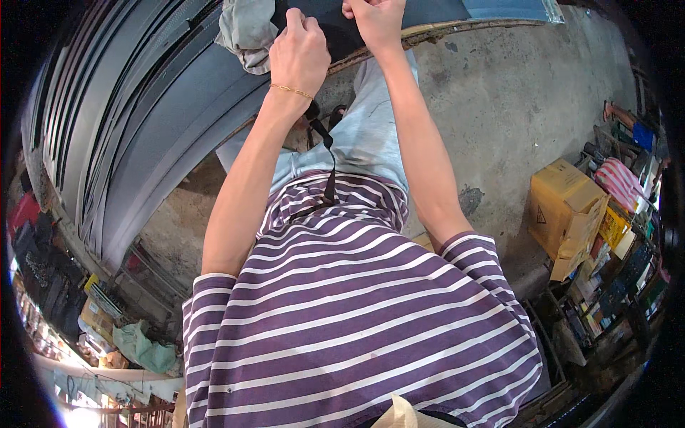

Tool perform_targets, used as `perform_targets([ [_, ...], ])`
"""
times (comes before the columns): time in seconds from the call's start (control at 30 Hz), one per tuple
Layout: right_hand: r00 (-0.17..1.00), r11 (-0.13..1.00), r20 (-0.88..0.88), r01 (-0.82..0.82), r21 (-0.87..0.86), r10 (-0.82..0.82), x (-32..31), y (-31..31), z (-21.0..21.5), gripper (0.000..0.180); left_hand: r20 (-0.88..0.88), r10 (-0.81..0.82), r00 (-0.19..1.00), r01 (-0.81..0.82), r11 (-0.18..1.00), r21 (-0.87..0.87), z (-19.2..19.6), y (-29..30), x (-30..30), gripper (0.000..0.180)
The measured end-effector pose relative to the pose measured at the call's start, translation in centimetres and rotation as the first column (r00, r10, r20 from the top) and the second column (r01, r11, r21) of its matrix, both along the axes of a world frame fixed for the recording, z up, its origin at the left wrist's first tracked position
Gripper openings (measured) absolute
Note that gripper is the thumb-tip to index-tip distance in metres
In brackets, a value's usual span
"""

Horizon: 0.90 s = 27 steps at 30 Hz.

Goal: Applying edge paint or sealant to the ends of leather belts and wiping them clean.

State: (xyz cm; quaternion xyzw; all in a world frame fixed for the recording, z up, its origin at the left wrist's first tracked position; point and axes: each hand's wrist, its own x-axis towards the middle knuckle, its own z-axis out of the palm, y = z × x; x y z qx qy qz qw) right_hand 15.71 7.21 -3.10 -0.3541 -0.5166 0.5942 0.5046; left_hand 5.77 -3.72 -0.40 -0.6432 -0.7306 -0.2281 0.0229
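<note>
At the top edge of the view my left hand (300, 53) is closed, knuckles up, over a dark sheet (335, 28) on the work table. A thin gold-coloured bracelet (291, 90) circles that wrist. Close on its left lies a crumpled grey cloth (246, 32). To the right, my right hand (379, 23) is also closed, its fingers curled together and partly cut off by the frame. What either hand pinches, if anything, is hidden.
Long dark grey strips (143, 135) lie stacked at the left. The table's worn edge (457, 26) runs before me. On the concrete floor (492, 107) at right stands an open cardboard box (567, 203), beside a red-striped bag (619, 182) and cluttered shelves. A green bag (145, 347) sits lower left.
</note>
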Motion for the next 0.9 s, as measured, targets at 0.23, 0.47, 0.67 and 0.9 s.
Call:
perform_targets([
  [0.23,1.0,1.0,-0.009,0.002,0.017,-0.002,0.1,0.2,-0.1,0.008,0.021,-0.012,1.0,0.011,0.999,0.047,-0.9,0.2,-0.1,0.014],
  [0.47,0.999,1.0,-0.044,0.007,-0.007,-0.007,0.1,0.4,-0.3,0.008,0.083,0.018,0.996,-0.031,0.988,0.15,-1.8,0.3,-0.3,0.011],
  [0.67,1.0,1.0,-0.024,0.005,-0.011,-0.006,0.4,0.3,-0.4,0.008,0.195,0.006,0.981,-0.056,0.966,0.251,-2.2,-0.4,0.1,0.007],
  [0.9,0.981,0.996,0.171,-0.085,-0.019,0.087,1.9,-1.6,1.0,0.01,0.332,0.09,0.939,-0.197,0.932,0.304,-2.4,-1.6,1.2,0.008],
])
